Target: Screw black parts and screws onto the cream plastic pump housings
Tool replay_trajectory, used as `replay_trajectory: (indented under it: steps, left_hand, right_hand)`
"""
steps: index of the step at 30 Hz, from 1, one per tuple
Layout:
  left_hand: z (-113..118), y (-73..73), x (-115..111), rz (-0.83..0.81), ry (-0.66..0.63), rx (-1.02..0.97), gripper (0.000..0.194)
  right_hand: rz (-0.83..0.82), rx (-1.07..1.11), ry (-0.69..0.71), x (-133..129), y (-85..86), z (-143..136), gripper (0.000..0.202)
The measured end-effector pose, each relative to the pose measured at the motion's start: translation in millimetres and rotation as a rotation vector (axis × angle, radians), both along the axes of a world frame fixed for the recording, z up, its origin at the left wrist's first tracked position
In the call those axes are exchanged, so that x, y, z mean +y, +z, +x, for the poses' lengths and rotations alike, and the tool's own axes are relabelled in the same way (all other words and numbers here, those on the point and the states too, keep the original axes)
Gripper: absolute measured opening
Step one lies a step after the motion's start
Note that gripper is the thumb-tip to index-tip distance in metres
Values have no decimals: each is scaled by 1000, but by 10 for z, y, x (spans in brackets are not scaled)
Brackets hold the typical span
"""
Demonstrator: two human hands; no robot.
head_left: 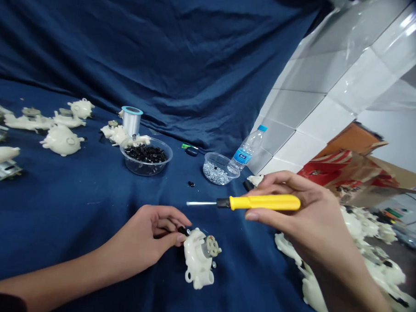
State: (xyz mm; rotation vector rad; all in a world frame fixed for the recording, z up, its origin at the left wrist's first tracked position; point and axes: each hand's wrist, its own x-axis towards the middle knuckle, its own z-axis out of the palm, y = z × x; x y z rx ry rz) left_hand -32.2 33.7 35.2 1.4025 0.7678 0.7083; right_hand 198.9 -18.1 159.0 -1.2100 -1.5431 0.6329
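Note:
My right hand [299, 202] is closed round the yellow handle of a screwdriver [265, 202], whose thin metal shaft points left. The screwdriver's tip is in the air above the cloth, apart from the parts below. Closed in a pinch, my left hand [149, 234] has a small black plastic part [183, 230] at its fingertips. That black part is at the upper left edge of a cream plastic housing [195, 257]. A small motor [211, 246] with a pale end cap sits on the housing's right side. Whether the left fingertips also grip the housing I cannot tell.
Behind my hands stand a clear bowl of black parts [139, 167], a clear tub of screws [215, 174], a water bottle [246, 149] and a spool [132, 121]. More cream housings [63, 140] lie at left; others [313, 284] lie near my right forearm.

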Motion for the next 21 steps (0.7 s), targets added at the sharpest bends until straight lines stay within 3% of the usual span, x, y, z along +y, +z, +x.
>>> replay_trajectory:
  steps: [5, 12, 21]
  left_hand:
    - [4, -2, 9, -45, -15, -2, 21]
    - [6, -7, -2, -86, -4, -13, 22]
    - [-2, 25, -10, -100, -2, -17, 23]
  right_hand:
    - [18, 218, 75, 145, -154, -131, 23]
    - [99, 172, 143, 88, -458, -354, 35]
    - [145, 100, 91, 53, -465, -351, 29]
